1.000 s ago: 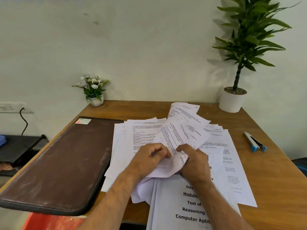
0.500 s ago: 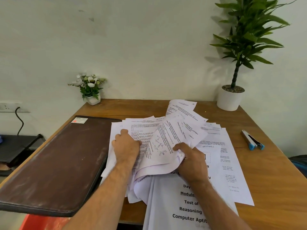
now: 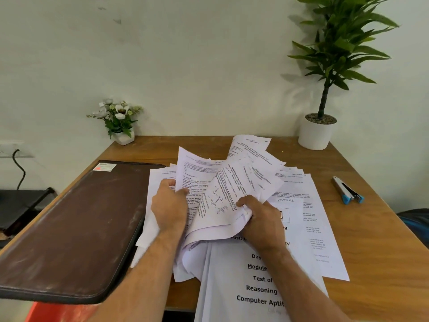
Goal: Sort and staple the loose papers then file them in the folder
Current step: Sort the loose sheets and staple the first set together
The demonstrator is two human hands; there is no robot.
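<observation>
Papers [image 3: 243, 189], loose printed sheets, fanned across the middle of our wooden desk [image 3: 383, 240], some hanging over its near edge; the front sheet reads "Test of Reasoning", another at 3 o'clock "SECTION 1".

Left hand [image 3: 170, 206]: we see it lifting one sheet upright from the heap, thumb [image 3: 183, 191] on the printed face, the other fingers curled behind it, pinching the edge.

Right hand [image 3: 262, 221]: fingers curled together, gripping a bunched corner of several sheets that bow upward between the two hands.

Folder [image 3: 76, 228], dark brown, closed, flat at 9 o'clock of the heap, its right edge touching the sheets, its near corner overhanging the desk; small label at its far corner.

Stapler [image 3: 348, 192], silver with blue tip, at 3 o'clock, well apart from the sheets.

Flower pot [image 3: 120, 122], small, white blooms, at 11 o'clock against the wall.

Potted plant [image 3: 318, 131], tall, white pot, at 1 o'clock.

Cable [image 3: 19, 166], black, at the wall socket, far 9 o'clock.
</observation>
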